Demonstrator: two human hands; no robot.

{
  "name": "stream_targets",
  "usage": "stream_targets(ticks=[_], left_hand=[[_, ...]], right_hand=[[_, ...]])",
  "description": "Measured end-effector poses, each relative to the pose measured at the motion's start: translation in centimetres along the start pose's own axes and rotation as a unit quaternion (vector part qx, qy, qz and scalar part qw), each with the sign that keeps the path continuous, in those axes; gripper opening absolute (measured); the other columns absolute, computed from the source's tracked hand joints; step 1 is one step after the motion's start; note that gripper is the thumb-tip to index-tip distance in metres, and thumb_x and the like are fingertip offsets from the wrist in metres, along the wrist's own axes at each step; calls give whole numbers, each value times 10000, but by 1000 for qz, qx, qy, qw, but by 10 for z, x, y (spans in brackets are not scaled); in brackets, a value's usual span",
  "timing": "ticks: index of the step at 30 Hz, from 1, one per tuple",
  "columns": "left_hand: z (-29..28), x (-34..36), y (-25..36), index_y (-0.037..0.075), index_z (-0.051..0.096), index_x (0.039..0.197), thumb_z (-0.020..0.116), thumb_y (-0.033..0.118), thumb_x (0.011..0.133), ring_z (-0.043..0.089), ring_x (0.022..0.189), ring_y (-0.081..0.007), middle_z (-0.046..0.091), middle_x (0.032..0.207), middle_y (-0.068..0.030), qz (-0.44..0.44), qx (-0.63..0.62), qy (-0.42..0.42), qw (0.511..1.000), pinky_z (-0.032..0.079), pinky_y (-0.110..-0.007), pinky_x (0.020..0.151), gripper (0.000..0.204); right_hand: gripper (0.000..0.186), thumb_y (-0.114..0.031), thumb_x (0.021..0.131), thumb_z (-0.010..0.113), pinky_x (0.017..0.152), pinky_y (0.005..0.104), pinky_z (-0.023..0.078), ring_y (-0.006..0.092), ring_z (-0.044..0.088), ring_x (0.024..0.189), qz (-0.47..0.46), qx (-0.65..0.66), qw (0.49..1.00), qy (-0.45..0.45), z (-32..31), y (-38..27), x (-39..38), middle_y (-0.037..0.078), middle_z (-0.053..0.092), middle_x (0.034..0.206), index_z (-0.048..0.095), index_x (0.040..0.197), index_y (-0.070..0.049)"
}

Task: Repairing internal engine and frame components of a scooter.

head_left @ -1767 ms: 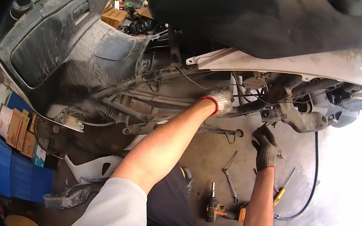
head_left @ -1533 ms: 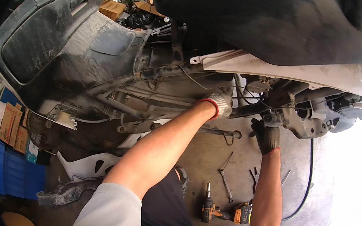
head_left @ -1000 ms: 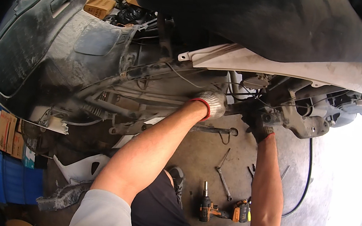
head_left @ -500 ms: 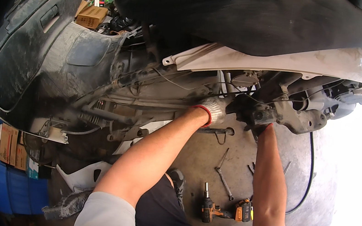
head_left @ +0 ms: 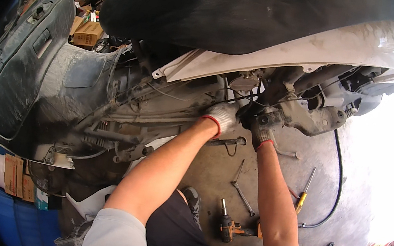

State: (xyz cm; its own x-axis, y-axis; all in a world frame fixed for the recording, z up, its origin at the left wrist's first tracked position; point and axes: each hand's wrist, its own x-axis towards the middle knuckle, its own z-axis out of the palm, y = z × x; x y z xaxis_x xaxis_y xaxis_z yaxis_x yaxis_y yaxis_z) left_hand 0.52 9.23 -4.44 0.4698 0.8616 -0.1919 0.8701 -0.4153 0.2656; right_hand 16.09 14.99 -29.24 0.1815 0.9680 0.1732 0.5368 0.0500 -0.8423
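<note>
Both my hands wear whitish knit gloves with red cuffs and reach into the underside of a partly stripped scooter. My left hand [head_left: 223,118] is among the dusty frame tubes and cables, below a round metal cover [head_left: 243,82]; its fingertips are hidden. Close beside it on the right, my right hand [head_left: 261,133] is raised under a dark metal bracket [head_left: 308,117], at a dark part between the two hands. Its fingers are also hidden, so what either hand grips cannot be made out.
The black seat [head_left: 192,14] and white side panel [head_left: 245,67] overhang my hands. On the concrete floor lie a cordless impact driver [head_left: 228,228], a ratchet wrench [head_left: 245,200], a yellow-handled screwdriver [head_left: 302,201] and a black hose [head_left: 336,193]. Cardboard boxes [head_left: 13,175] stand at left.
My right hand has shifted left, closer to my left hand, and its glove now shows below the bracket. The left hand stays near the frame tubes. The view has shifted slightly.
</note>
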Motion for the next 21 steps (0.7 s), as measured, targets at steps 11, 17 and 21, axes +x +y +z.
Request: stream_targets(ticks=[11, 17, 21], left_hand=[[-38, -56, -66, 21, 602, 1179, 514, 209, 900, 673, 891, -263, 693, 950, -168, -113, -35, -111, 987, 504, -374, 821, 347], [-31, -46, -46, 23, 575, 1223, 553, 223, 839, 613, 1076, -294, 632, 1144, -224, -80, -17, -124, 989, 471, -399, 916, 433], [-17, -58, -62, 22, 550, 1250, 567, 223, 818, 593, 1118, -297, 618, 1174, -228, -87, -34, -86, 992, 456, -398, 944, 477]], right_hand=[[369, -210, 895, 526, 1027, 358, 394, 245, 498, 1229, 103, -75, 992, -16, -32, -147, -65, 85, 573, 1293, 579, 1246, -109], [331, -104, 844, 576, 876, 338, 493, 242, 630, 1008, 109, 349, 927, 84, -11, -68, -68, 92, 646, 1144, 605, 1172, -76], [320, -34, 833, 537, 675, 308, 527, 225, 671, 763, 305, 455, 833, 77, -32, -169, -93, 111, 674, 990, 600, 1147, -38]])
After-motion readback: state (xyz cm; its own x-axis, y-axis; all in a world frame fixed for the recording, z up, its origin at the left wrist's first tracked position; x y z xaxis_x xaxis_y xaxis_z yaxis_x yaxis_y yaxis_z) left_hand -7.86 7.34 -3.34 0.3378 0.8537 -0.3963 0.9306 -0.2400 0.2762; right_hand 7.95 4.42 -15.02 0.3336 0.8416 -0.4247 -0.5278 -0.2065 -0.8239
